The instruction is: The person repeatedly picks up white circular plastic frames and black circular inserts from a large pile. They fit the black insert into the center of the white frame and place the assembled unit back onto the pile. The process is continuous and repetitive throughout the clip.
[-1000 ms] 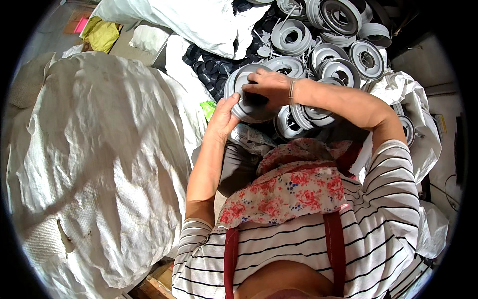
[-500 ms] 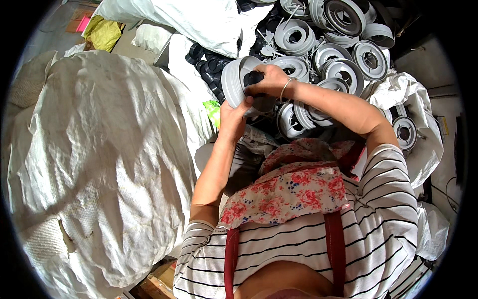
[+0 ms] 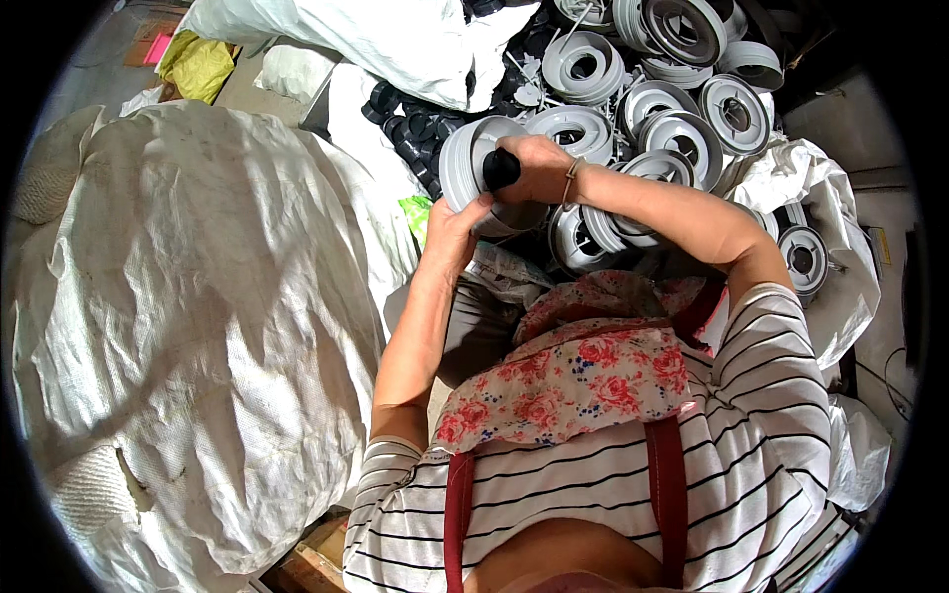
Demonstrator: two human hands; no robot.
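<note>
A light grey, ribbed round plastic part [image 3: 463, 163] is tilted up in front of me. My left hand [image 3: 458, 223] grips its lower rim, thumb on the near side. At the opening of that part, my right hand [image 3: 537, 170] has its fingers closed round a small black round cap [image 3: 501, 169]. How far the cap sits inside the grey part is hidden by my fingers. Behind my hands lie many loose black caps [image 3: 419, 128] in a heap. More grey ring-shaped parts [image 3: 583, 67] are piled to the right of them.
A large white woven sack [image 3: 208, 326] fills the left side. Another white sack [image 3: 346, 40] lies at the back, over part of the black caps. An opened white bag [image 3: 825, 198] holds grey parts at the right. A yellow bag [image 3: 200, 65] lies at the far left.
My right hand has turned slightly at the wrist, and the black cap now shows more of its face. My left hand and the grey part have shifted only a little.
</note>
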